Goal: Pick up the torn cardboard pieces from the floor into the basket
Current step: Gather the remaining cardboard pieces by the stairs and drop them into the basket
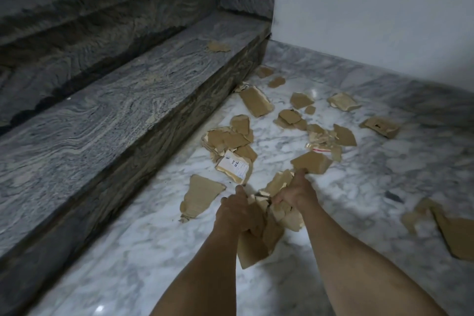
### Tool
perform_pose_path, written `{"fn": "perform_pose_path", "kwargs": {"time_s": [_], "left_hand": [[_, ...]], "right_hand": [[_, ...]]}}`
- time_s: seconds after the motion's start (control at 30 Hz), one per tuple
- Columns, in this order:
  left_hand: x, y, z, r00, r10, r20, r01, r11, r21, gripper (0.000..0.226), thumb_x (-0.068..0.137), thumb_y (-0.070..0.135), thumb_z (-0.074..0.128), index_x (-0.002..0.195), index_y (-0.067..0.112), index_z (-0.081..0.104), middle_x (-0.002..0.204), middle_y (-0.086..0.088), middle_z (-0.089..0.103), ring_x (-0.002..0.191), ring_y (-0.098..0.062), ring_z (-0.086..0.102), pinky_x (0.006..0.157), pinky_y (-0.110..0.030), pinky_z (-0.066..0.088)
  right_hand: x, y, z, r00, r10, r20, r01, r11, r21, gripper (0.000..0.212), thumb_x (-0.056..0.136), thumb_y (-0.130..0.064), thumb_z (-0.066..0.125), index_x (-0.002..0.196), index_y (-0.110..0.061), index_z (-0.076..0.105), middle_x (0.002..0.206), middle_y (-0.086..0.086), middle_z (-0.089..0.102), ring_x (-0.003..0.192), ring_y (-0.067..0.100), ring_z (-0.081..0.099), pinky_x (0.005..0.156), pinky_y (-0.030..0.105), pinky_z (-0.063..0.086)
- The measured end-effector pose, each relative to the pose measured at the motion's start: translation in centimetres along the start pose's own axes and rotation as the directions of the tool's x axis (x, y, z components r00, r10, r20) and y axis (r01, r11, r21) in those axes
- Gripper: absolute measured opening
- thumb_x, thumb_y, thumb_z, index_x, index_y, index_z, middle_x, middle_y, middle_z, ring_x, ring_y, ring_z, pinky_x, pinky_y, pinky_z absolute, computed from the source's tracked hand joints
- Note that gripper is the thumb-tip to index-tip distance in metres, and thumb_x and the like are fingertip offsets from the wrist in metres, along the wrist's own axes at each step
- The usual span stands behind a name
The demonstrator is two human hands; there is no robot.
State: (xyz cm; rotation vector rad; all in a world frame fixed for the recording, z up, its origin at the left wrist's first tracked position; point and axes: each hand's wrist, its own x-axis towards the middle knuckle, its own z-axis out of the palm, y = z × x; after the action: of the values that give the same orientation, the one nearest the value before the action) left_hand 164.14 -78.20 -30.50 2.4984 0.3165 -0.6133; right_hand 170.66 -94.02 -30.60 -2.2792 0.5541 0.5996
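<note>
Brown torn cardboard pieces [259, 226] bunched between both hands at lower centre of frame: left hand [237, 213] clamped on a stack, right hand [295, 194] closed on more scraps, reaching toward another piece [311, 161]. Many scraps [256, 101] scattered over the marble floor [154, 251] at centre and right, one on the step [219, 46] at upper centre. Gathering step, judged partway. Basket not visible; next, probably carrying the bundle there.

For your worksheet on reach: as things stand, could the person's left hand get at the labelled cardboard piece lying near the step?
Probably yes, but not freely. The labelled cardboard piece lies just ahead of the left hand on open floor, with nothing between them. However, that hand is already gripping a bundle of torn pieces, so its fingers are occupied.
</note>
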Motion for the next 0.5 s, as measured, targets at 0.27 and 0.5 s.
{"fn": "perform_pose_path", "kwargs": {"time_s": [0.27, 0.5], "left_hand": [[-0.1, -4.4, -5.0, 0.973, -0.09, 0.211, 0.157, 0.932, -0.325, 0.055, 0.057, 0.022, 0.094, 0.106, 0.01, 0.073, 0.104, -0.004, 0.073, 0.095, -0.019, 0.067, 0.083, -0.031, 0.058], [1.9, -8.3, -10.5, 0.942, -0.313, 0.124, 0.312, 0.675, -0.668, 0.066, 0.053, 0.022, 0.095, 0.109, 0.002, 0.067, 0.099, -0.016, 0.071, 0.086, -0.031, 0.069, 0.061, -0.033, 0.057]], "right_hand": [[0.1, 0.3, -0.3, 0.997, -0.07, 0.033, 0.045, 0.874, 0.484, 0.106, 0.037, -0.011, 0.1, 0.131, -0.007, 0.051, 0.116, 0.005, 0.07, 0.105, 0.025, 0.066, 0.09, 0.04, 0.058], [0.3, -6.3, -0.3, 0.974, -0.224, 0.029, 0.174, 0.825, 0.538, 0.073, 0.062, -0.001, 0.092, 0.12, -0.008, 0.049, 0.114, 0.004, 0.063, 0.102, 0.02, 0.059, 0.076, 0.024, 0.049]]}}
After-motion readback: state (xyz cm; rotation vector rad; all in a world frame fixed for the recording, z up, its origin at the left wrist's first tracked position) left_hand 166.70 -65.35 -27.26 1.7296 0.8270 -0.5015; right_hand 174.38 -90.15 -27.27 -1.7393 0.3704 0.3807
